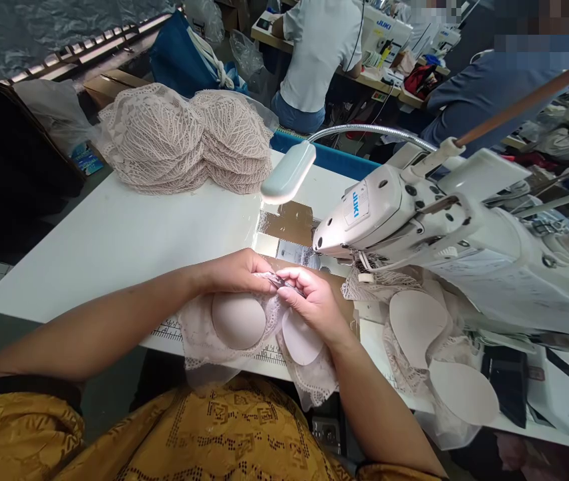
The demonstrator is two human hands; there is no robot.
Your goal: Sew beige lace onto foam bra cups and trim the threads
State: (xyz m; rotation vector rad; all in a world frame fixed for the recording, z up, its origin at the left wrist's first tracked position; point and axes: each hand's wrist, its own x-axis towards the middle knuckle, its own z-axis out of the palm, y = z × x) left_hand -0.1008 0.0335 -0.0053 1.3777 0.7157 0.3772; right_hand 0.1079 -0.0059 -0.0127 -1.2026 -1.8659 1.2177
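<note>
A beige lace bra (238,322) with smooth moulded cups lies over the table's front edge, below my hands. My left hand (244,270) pinches the lace at the middle of the bra between thumb and fingers. Close against it, my right hand (312,300) is closed around small dark metal thread snips (284,283), whose tips point at the pinched lace. My fingers partly hide the snips, and I cannot tell whether the blades touch the fabric. Just beyond my hands are the needle plate (292,252) and head of a white sewing machine (359,210).
A stack of lace bra pieces (154,143) stands on the far left of the white table (129,230). More cups and lace (417,324) lie right of the machine, near a black phone-like object (505,381). A lamp (289,174) hangs over the table. Co-workers sit beyond.
</note>
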